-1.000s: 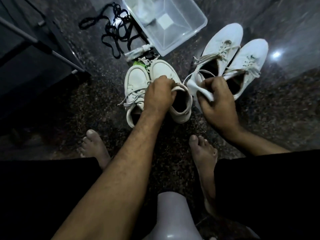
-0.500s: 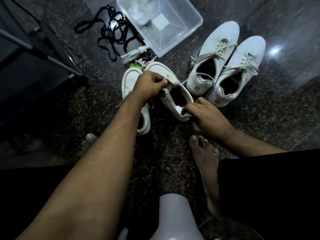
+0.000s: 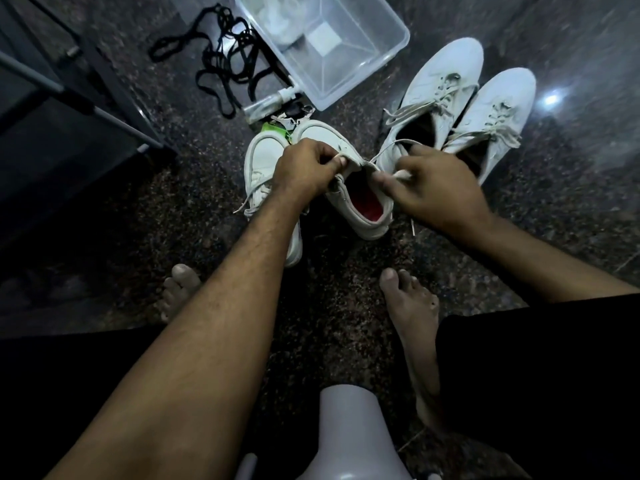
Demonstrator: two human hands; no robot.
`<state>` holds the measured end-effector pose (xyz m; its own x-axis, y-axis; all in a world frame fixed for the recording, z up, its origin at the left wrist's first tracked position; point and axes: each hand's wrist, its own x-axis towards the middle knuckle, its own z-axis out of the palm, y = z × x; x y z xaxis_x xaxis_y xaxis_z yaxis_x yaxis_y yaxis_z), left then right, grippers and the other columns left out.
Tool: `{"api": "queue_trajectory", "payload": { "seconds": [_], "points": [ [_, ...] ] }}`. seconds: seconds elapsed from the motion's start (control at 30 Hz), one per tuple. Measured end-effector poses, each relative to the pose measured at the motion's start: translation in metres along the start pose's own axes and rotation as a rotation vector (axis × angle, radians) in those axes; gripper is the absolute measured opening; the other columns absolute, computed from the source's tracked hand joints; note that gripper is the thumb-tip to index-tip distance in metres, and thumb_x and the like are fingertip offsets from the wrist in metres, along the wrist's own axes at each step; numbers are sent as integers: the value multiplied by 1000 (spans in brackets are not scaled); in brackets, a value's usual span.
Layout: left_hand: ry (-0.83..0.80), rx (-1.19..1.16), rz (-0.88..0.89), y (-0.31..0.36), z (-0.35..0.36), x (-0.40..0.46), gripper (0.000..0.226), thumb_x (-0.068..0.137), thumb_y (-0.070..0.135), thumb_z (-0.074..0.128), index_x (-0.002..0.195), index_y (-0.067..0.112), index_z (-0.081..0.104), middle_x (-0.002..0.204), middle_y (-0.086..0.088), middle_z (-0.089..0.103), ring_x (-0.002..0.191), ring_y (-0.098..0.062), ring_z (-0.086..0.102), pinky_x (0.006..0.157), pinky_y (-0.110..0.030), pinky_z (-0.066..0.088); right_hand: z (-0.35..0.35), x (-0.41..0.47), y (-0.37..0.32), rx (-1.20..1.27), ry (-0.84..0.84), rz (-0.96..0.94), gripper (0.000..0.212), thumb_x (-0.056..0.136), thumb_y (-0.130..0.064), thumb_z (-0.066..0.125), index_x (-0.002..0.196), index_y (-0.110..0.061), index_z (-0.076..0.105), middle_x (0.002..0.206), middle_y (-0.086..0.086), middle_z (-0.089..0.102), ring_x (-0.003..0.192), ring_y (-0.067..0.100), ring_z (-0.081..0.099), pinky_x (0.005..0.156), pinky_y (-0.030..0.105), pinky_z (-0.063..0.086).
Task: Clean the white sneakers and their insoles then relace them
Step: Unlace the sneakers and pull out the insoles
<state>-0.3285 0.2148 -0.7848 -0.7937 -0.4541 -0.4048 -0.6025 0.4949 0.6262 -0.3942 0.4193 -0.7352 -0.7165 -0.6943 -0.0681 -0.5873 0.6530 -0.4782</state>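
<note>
Right hand (image 3: pixel 440 188) has left the far pair (image 3: pixel 460 98), now pinching lace (image 3: pixel 388 154); left hand (image 3: pixel 304 168) is pinching the sneaker (image 3: pixel 356 206) collar, just left of that pair. Unlacing is starting.

I am viewing four white sneakers (image 3: pixel 446 84); the held sneaker (image 3: pixel 360 216) is showing a red lining, the laces (image 3: pixel 426 105) are looking off-white. Black cords (image 3: pixel 225 74) are lying on dark speckled floor (image 3: pixel 346 306) beside a clear tub (image 3: pixel 391 50); a green tag (image 3: pixel 273 131) is showing.
</note>
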Motion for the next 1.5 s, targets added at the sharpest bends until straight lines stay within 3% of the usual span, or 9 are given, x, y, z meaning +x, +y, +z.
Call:
{"api": "queue_trajectory", "payload": {
  "seconds": [0.17, 0.43, 0.57, 0.7, 0.87, 0.97, 1.17, 1.3, 1.5],
  "points": [
    [33, 11, 15, 1, 0, -5, 20, 86, 47, 68, 88, 29, 77, 74, 9, 73, 77, -13, 69, 75, -37, 58, 20, 11, -19, -343, -346, -221, 19, 96, -32, 55, 110, -23, 63, 111, 0, 59, 95, 28, 65, 55, 29, 32],
    [81, 92, 77, 0, 0, -16, 29, 78, 55, 70, 90, 28, 69, 84, 12, 72, 83, -12, 66, 74, -32, 52, 12, 8, -23, -479, -416, -220, 14, 94, -34, 53, 103, -31, 64, 100, 1, 67, 93, 27, 67, 60, 32, 35],
    [36, 98, 95, 3, -4, -17, 37, 74, 57, 73, 98, 31, 62, 91, 14, 71, 83, -10, 64, 73, -32, 50, 0, 21, -17, -192, -358, -140, 22, 91, -44, 60, 102, -27, 68, 92, 5, 69, 91, 29, 66, 66, 34, 47],
    [114, -242, 117, 11, -2, -18, 25, 86, 49, 66, 98, 26, 65, 90, 9, 70, 75, -7, 64, 74, -37, 55, -19, 40, -23, 288, -168, 45, 38, 88, -57, 63, 102, -22, 69, 88, -3, 70, 84, 10, 64, 73, 30, 50],
    [63, -768, -2, 31, -8, -26, 20, 100, 36, 58, 105, 18, 65, 89, 6, 68, 74, 7, 62, 67, -12, 48, -16, 58, -26, 724, -202, 171, 31, 96, -16, 62, 125, -16, 54, 108, -4, 66, 97, 8, 64, 81, 31, 56],
    [17, -901, -75, 29, -15, -21, 19, 95, 35, 66, 107, 21, 67, 95, 4, 71, 88, -5, 65, 72, -18, 47, -18, 65, -27, 920, -237, 188, 42, 95, -3, 60, 134, -14, 48, 117, -2, 63, 104, 6, 64, 82, 27, 57],
    [56, -969, -19, 27, -32, -2, 5, 91, 16, 71, 89, 11, 71, 88, -10, 72, 84, -24, 66, 87, -51, 53, -5, 73, -24, 911, -164, 199, 39, 95, -7, 61, 133, -9, 52, 121, 9, 65, 108, 13, 64, 86, 29, 56],
    [110, -951, -10, 32, -35, 9, 11, 95, 21, 65, 96, 10, 63, 97, -18, 70, 86, -26, 66, 80, -48, 58, 3, 86, -12, 830, -45, 264, 25, 95, -9, 61, 119, -7, 62, 92, 5, 70, 73, 8, 66, 60, 26, 52],
    [235, -805, -8, 46, -45, 63, 27, 88, 21, 72, 106, 22, 52, 108, -12, 61, 90, -27, 65, 60, -33, 54, 12, 164, -1, 702, 127, 215, 22, 89, -20, 62, 109, -20, 54, 89, 5, 65, 68, 14, 63, 57, 25, 49]
  ]
}}
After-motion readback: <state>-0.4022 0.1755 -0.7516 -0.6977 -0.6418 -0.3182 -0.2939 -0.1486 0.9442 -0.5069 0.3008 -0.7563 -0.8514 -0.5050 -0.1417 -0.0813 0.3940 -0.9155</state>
